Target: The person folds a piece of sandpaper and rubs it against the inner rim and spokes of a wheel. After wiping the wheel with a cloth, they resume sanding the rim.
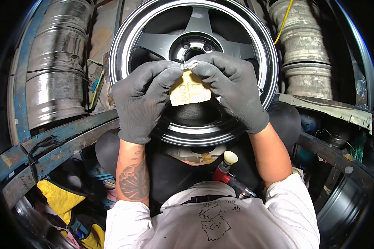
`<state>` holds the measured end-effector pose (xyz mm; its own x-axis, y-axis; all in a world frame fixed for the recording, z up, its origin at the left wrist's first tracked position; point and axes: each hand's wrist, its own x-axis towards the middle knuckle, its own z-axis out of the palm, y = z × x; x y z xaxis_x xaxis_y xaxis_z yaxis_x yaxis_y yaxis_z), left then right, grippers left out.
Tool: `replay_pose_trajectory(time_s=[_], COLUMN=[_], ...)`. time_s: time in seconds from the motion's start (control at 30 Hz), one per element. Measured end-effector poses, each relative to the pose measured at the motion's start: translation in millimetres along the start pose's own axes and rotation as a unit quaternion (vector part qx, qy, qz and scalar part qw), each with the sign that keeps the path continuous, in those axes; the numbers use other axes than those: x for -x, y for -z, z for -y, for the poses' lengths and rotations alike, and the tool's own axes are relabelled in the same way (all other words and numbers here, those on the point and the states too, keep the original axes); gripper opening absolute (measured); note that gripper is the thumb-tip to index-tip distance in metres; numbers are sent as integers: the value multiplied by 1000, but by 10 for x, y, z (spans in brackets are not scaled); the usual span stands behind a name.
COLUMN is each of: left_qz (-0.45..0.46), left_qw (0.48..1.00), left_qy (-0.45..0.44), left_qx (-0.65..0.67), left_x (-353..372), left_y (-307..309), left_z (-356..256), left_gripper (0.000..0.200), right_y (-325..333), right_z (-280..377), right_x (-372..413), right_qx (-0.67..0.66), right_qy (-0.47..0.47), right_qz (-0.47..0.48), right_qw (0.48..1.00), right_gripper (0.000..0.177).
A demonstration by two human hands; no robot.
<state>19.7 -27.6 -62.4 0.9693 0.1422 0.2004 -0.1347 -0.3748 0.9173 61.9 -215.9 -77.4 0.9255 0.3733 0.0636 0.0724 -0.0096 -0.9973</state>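
Note:
A small piece of yellowish sandpaper (pixel 190 90), with printed letters on its backing, hangs between my hands. My left hand (pixel 142 97), in a dark grey glove, pinches its upper left corner between thumb and fingers. The upper right edge is pinched by my right hand (pixel 240 91), gloved the same way. Whitish dust marks both gloves' fingertips. Right behind the sheet, a dark grey alloy wheel (pixel 197 20) with broad spokes and a bright lip faces me. My hands partly cover its hub and lower spokes.
A red and black power tool (pixel 226 175) with a cream pad rests on my lap. Stacked metal rims (pixel 58 62) stand at left, and more rims (pixel 305 50) at right. Blue metal frame bars (pixel 66 139) run alongside. Yellow cloths (pixel 61 199) hang at lower left.

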Motion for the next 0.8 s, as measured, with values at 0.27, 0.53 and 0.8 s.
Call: replay_pose_trajectory(time_s=[0.27,0.53,0.8], left_qz=[24,58,68], left_qw=[998,998,979], left_qy=[-53,0,104], left_qx=[-14,-6,161], left_x=[-27,-45,-54], left_y=[12,50,39], left_z=[14,40,37], left_gripper=[17,13,14], right_y=[27,41,-63], right_z=[78,-28,-58], right_x=[-14,-32,-2], right_qx=[5,-13,34], right_qy=[-19,-25,-18], right_qz=[11,36,-21], right_qw=[1000,999,999], right_gripper=[24,24,29])
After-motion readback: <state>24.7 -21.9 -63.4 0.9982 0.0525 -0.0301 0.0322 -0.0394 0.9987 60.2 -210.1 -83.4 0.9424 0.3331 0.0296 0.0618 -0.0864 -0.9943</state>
